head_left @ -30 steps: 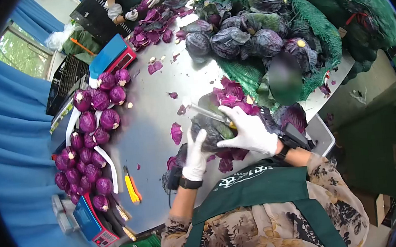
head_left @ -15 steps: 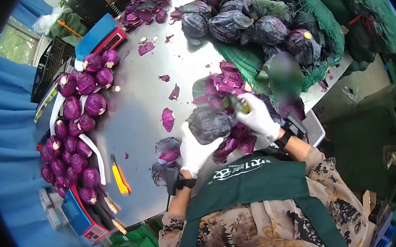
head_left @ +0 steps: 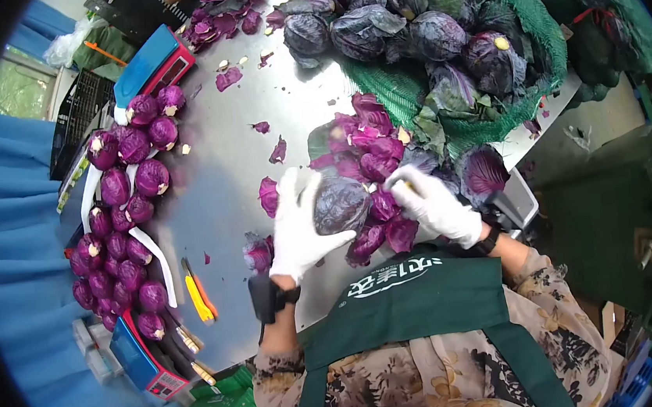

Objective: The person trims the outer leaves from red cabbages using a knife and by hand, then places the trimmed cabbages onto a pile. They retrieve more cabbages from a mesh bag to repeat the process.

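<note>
A dark purple red cabbage (head_left: pixel 340 204) with its outer leaves on lies in front of me on the metal table. My left hand (head_left: pixel 301 228), white-gloved, is at its left side with fingers spread and the thumb along its lower edge. My right hand (head_left: pixel 435 207), also gloved, is closed to the right of the cabbage. A small yellowish bit shows between its fingers; I cannot tell what it belongs to. Loose purple leaves (head_left: pixel 374 148) are heaped behind the cabbage and between my hands. More leaves (head_left: pixel 257 251) lie left of my left wrist.
Trimmed red cabbages (head_left: pixel 133 145) line the table's left side, near two blue-and-red scales (head_left: pixel 152 63). A yellow cutter (head_left: pixel 197 294) lies nearer. Untrimmed cabbages (head_left: pixel 435 36) fill a green net bag (head_left: pixel 544 65) at the back right. A green bin (head_left: pixel 601 208) stands right.
My left hand has loosened from the cabbage and shifted left and up, its fingers spreading. My right hand has moved slightly down and right. The cabbage has shifted a little left.
</note>
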### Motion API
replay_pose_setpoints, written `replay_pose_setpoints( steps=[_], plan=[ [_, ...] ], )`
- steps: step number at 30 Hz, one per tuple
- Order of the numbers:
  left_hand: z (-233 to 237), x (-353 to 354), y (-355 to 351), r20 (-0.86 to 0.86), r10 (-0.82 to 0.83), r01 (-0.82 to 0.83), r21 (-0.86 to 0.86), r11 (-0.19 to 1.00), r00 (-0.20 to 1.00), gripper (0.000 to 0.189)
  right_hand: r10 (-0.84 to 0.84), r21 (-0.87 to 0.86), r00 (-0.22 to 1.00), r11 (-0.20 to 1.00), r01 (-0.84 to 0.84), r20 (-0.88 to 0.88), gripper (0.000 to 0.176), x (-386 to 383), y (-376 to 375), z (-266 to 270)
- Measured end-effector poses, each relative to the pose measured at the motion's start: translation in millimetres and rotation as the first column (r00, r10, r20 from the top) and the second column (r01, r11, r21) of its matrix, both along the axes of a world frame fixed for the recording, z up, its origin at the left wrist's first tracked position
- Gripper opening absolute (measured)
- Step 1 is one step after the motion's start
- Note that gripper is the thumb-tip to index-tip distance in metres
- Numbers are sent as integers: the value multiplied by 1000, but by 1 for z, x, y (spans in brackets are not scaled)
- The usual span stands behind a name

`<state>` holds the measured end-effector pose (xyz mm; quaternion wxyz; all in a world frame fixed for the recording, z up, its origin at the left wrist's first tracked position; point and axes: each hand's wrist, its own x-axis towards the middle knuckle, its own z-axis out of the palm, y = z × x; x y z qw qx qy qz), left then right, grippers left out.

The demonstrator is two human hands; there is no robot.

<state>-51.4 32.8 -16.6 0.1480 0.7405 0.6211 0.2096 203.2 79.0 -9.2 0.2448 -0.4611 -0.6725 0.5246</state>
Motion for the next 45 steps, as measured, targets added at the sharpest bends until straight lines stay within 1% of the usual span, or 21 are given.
replay_pose_setpoints(
  steps=[1, 3, 4, 5, 7, 9, 11, 13, 15, 21, 23, 26, 29, 32, 35, 36, 39, 41, 43, 44, 45],
  plan=[
    [-12, 1, 6, 164, -32, 57, -151, 987, 986, 97, 36, -73, 999, 997, -35, 21, 27, -5, -4, -13],
    [-17, 5, 8, 208, 28, 3, -147, 989, 978, 94, 32, -17, 994, 999, -30, 104, 31, -6, -10, -54],
    [-20, 7, 5, 203, 10, 21, -149, 989, 979, 94, 88, 19, 982, 996, -93, 166, 33, -3, -13, -72],
    [-24, 9, 1, 218, 53, -27, -120, 992, 975, 91, 64, 55, 986, 996, -73, 154, 34, -7, -15, -74],
    [-29, 11, -3, 251, 93, -83, -50, 995, 963, 86, 36, -64, 991, 998, -28, 125, 31, -5, -17, -69],
    [-38, 12, -10, 354, 189, -183, -51, 982, 916, 85, 24, -28, 991, 999, -21, 133, 29, -8, -23, -52],
    [-40, 10, -12, 357, 194, -183, -64, 981, 914, 85, 21, 16, 990, 1000, -23, 142, 28, -10, -25, -51],
    [-38, 9, -15, 362, 204, -189, -78, 979, 910, 85, 101, 2, 978, 995, -103, 182, 27, -12, -28, -54],
    [-37, 13, -15, 329, 204, -200, -48, 979, 922, 85, 105, 18, 977, 994, -110, 186, 27, -14, -28, -55],
    [-42, 16, -18, 343, 219, -208, -71, 976, 913, 88, 83, 102, 974, 989, -106, 211, 25, -16, -32, -60],
    [-42, 15, -18, 362, 210, -205, -52, 977, 908, 89, 125, 127, 948, 977, -168, 293, 22, -18, -30, -59],
    [-44, 17, -19, 360, 208, -209, -37, 977, 910, 90, 126, 165, 948, 970, -180, 292, 21, -20, -29, -64],
    [-47, 18, -18, 369, 213, -213, -43, 976, 904, 89, 134, 152, 925, 968, -199, 356, 20, -23, -26, -62],
    [-51, 17, -17, 366, 213, -227, -4, 974, 906, 88, 115, 195, 939, 963, -185, 324, 19, -24, -27, -72],
    [-51, 19, -16, 368, 240, -256, -5, 967, 898, 87, 125, 145, 936, 973, -181, 330, 19, -30, -17, -70],
    [-52, 19, -15, 366, 240, -256, -6, 967, 899, 87, 126, 208, 922, 955, -213, 365, 21, -32, -14, -81],
    [-55, 18, -13, 333, 236, -253, 9, 967, 913, 90, 164, 183, 909, 951, -249, 383, 25, -35, -5, -87],
    [-56, 18, -10, 347, 244, -263, 6, 965, 906, 90, 202, 59, 914, 970, -237, 352, 27, -35, 2, -85],
    [-54, 22, -13, 367, 228, -256, 29, 966, 902, 87, 197, 141, 917, 956, -258, 347, 27, -33, 4, -93],
    [-53, 20, -17, 339, 225, -253, 38, 967, 914, 86, 209, 77, 918, 966, -248, 336, 20, -32, 6, -83],
    [-52, 22, -12, 327, 210, -244, 69, 967, 922, 84, 260, 382, 850, 806, -452, 458, 16, -38, 1, -113]
  ],
)
